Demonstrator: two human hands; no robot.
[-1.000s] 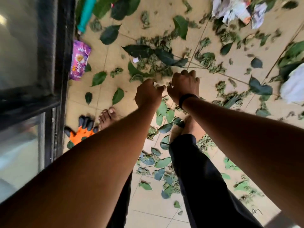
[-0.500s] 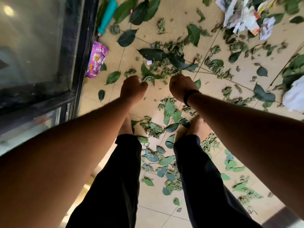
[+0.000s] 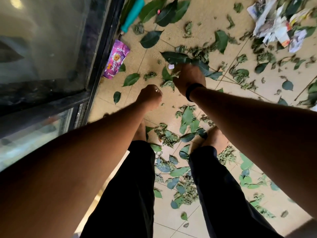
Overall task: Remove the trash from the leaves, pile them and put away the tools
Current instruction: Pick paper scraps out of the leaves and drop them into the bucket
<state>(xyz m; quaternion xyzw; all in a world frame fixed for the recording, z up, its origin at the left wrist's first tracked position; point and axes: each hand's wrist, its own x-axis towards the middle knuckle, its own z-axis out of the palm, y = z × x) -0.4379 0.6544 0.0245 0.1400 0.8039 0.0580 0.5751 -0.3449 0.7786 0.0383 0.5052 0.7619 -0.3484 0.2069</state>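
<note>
Both hands reach down — left hand [image 3: 151,97] clenches a white scrap, right hand [image 3: 187,78] grasps green leaves [image 3: 169,79].

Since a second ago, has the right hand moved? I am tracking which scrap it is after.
Yes. The right hand has reached forward, away from the left hand, toward the small white scrap.

Leaves [image 3: 187,117] lie scattered over the tiled floor [image 3: 197,16], before, between and behind the person's two feet, with a glass door [image 3: 51,48] along the left side. A snack wrapper [image 3: 116,59] lies on the floor just beside the door frame, a tool handle [image 3: 132,14] beyond it, and a heap of crumpled paper [image 3: 276,26] sits far right. The left hand [image 3: 151,97] is nearer the door; the right hand [image 3: 188,78] reaches further forward, apparently among the leaves.
</note>
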